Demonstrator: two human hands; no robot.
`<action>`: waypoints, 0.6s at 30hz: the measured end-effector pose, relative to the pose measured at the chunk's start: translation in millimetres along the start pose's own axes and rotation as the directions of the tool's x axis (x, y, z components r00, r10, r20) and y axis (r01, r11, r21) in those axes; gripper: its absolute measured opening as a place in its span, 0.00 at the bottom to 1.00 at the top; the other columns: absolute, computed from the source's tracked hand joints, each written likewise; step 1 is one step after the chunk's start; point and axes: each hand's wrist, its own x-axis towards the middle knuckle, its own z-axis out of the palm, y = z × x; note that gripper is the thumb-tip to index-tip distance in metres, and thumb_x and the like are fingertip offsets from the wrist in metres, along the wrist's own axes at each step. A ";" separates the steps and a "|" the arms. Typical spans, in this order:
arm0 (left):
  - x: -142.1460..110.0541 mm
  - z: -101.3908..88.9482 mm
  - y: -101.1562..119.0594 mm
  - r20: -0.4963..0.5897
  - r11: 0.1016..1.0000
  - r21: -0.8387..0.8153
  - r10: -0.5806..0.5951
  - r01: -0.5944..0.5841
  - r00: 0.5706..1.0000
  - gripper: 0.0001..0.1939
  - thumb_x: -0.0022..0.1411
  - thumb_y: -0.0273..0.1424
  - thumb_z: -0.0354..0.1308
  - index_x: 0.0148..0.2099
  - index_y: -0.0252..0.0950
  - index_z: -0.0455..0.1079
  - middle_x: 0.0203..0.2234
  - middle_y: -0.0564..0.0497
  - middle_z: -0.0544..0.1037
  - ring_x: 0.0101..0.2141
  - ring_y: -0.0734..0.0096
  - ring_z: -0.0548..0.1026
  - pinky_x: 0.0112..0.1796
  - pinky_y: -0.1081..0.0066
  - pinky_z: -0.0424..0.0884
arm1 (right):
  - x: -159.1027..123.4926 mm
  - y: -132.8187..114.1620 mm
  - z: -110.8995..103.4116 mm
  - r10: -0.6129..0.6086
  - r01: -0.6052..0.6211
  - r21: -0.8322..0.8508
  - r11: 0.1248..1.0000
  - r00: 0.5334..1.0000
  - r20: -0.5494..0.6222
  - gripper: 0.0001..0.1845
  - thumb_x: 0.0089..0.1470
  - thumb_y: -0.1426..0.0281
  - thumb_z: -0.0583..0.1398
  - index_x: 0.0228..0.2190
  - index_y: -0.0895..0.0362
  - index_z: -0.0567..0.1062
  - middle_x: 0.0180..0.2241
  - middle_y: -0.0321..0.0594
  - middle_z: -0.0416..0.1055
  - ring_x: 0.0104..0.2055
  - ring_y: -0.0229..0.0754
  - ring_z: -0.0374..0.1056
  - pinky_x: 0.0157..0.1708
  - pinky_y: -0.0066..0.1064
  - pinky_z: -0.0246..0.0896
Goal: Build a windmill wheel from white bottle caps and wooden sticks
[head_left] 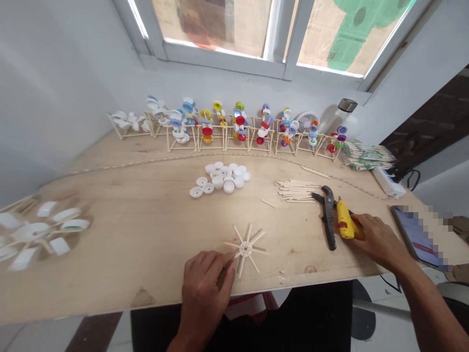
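Near the table's front edge lies a small wheel of wooden sticks (245,248), its spokes spreading from a white round hub. My left hand (207,278) pinches one spoke on the wheel's left side between thumb and index finger. To the right, my right hand (377,240) is wrapped round the handle of a yellow glue gun (344,220), whose nozzle points away from me. Just left of the glue gun rests a black cutter tool (329,220). White bottle caps (223,177) sit in a cluster beyond the wheel.
Loose sticks (296,190) lie behind the cutter. Several stick frames with coloured caps (240,129) line the wall. A larger white cap wheel (34,232) is at left. A phone (417,237), power strip (389,183) and bottle (339,120) stand right. A twisted cord (161,159) crosses the table.
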 end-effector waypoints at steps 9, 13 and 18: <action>-0.1 -0.4 -1.8 0.007 1.000 0.005 0.007 -0.007 1.000 0.04 0.61 0.27 0.54 0.38 0.38 0.69 0.27 0.52 0.75 0.32 0.65 0.71 0.38 0.63 0.61 | 10.5 -44.0 -43.7 -0.107 0.151 0.148 0.977 0.957 -0.271 0.14 0.56 0.62 0.53 0.40 0.55 0.73 0.39 0.44 0.74 0.41 0.49 0.69 0.41 0.40 0.61; 0.5 -1.7 -0.3 0.019 1.000 0.011 -0.007 0.007 1.000 0.05 0.61 0.28 0.53 0.37 0.38 0.70 0.27 0.52 0.75 0.32 0.65 0.71 0.38 0.63 0.62 | 46.7 -82.8 -34.3 -0.243 0.269 0.128 0.954 0.951 -0.192 0.11 0.57 0.68 0.53 0.36 0.55 0.75 0.37 0.43 0.75 0.40 0.47 0.69 0.40 0.37 0.60; 2.9 -2.9 2.2 0.030 0.999 0.005 -0.036 0.036 0.999 0.05 0.61 0.28 0.53 0.37 0.38 0.71 0.26 0.52 0.75 0.31 0.65 0.72 0.38 0.63 0.63 | 75.5 -101.1 -19.7 -0.310 0.319 0.070 0.945 0.943 -0.119 0.11 0.58 0.70 0.53 0.34 0.56 0.75 0.36 0.44 0.75 0.40 0.47 0.67 0.40 0.35 0.57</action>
